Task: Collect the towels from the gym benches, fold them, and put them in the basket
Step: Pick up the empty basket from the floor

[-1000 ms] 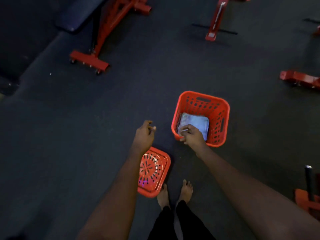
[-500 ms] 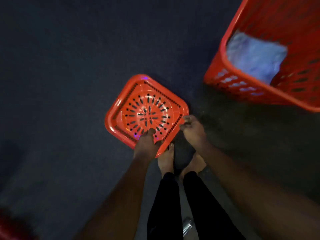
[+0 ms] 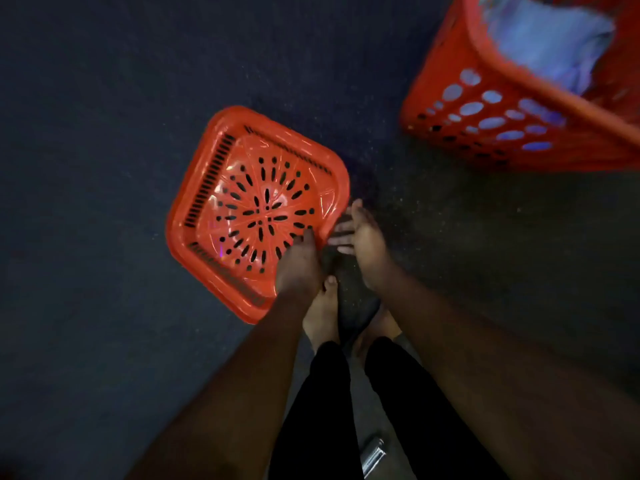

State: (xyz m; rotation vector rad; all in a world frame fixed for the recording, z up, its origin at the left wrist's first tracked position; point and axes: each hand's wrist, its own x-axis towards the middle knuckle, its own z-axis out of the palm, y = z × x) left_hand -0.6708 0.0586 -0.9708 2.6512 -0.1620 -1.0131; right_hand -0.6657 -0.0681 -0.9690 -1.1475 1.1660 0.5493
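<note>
An orange basket [image 3: 485, 98] stands on the floor at the upper right, with a folded pale blue towel [image 3: 550, 39] inside it. The basket's orange perforated lid [image 3: 256, 202] lies flat on the dark floor in the middle. My left hand [image 3: 298, 265] lies over the lid's near right edge, fingertips curled on it. Just right of that edge is my right hand [image 3: 363, 244], its fingers apart and pointing at the lid's rim; whether they touch it I cannot tell.
Dark gym flooring [image 3: 104, 133] surrounds the lid and basket. My bare feet [image 3: 322, 313] and black trouser legs [image 3: 318, 410] are directly below my hands. A small metallic object [image 3: 372, 453] lies on the floor between my legs.
I have bent down from the basket toward the lid. My right hand left the towel in the basket and came to the lid's right edge; my left hand settled on the lid.
</note>
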